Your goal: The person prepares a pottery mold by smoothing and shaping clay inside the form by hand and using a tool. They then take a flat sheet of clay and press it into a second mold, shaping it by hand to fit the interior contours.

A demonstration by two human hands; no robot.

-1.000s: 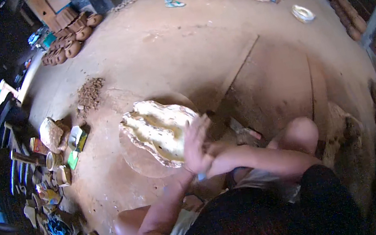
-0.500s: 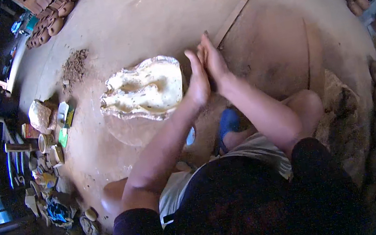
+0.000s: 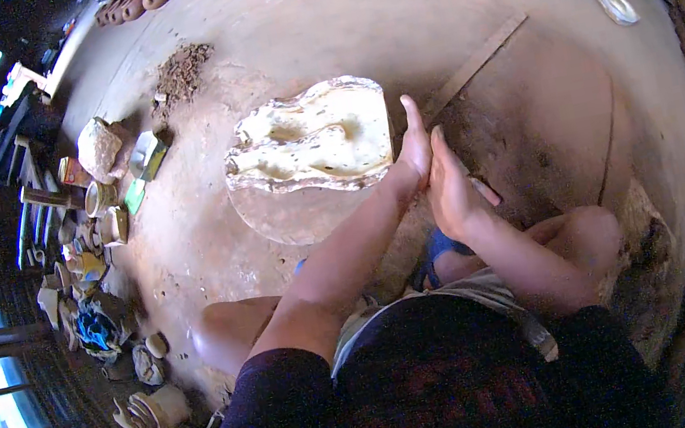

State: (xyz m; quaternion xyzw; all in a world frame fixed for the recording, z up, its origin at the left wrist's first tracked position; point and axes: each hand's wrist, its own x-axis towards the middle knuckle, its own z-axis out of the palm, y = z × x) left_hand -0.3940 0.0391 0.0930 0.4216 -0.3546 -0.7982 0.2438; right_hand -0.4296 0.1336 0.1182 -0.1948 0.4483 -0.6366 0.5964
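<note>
My left hand [image 3: 414, 144] and my right hand [image 3: 450, 191] are held palm to palm in front of me, fingers stretched out straight. The left sits farther forward, and the right palm lies against its heel. Whether anything is between the palms is hidden. Just left of them is a cream-white plaster mould [image 3: 360, 133] with a curved hollow and a rough brown rim. It rests on a round, clay-coloured board [image 3: 266, 221]. Beyond my right hand, a slim tool with a pinkish handle [image 3: 486, 190] lies on the dark, dusty ground.
A flat wooden strip [image 3: 476, 62] lies beyond my hands. Crumbled clay [image 3: 184, 69] is heaped at the far left. Stones, pots and scraps, including a pale block [image 3: 99, 149], crowd the left side. A white ring-shaped piece [image 3: 617, 6] lies far right; brown pots [image 3: 132, 6] stand at the back.
My palms have slid along each other: the left hand is now farther forward and the right has drawn back. The view has shifted, so the mould appears farther right.
</note>
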